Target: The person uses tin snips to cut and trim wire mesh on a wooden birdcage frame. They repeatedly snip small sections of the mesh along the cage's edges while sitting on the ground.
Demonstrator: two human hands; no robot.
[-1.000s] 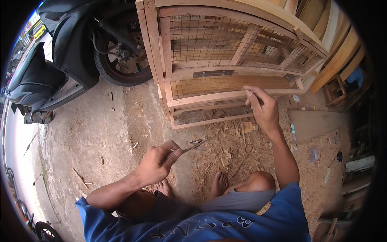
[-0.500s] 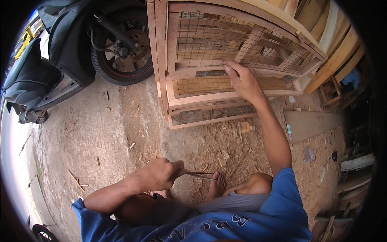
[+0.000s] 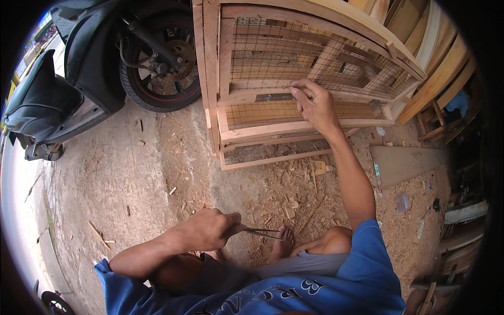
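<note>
My right hand (image 3: 315,107) reaches up to a wooden-framed cage (image 3: 268,129), thumb and forefinger pinched at the lower edge of its wire mesh (image 3: 270,52). What lies between the fingertips is too small to be sure of, though it looks like the mesh's wire edge. Low in front of me, my left hand (image 3: 210,229) is closed in a fist round a slim metal tool with two thin arms (image 3: 265,232). Its arms point right, passing over my bare foot; the rest is hidden in the fist. A dark flat strip (image 3: 274,97) sits on the cage rail below the right fingers.
A black scooter (image 3: 100,63) stands left of the cage, its front wheel close to the frame. Wood chips and shavings (image 3: 294,197) cover the ground. A flat board (image 3: 407,164) lies at right, near stacked timber (image 3: 441,73). A yellowish object (image 3: 320,167) lies by the cage.
My right hand has shifted very slightly and its lower fingers have curled a little differently, still at the mesh edge. The left fist and its tool have barely moved.
</note>
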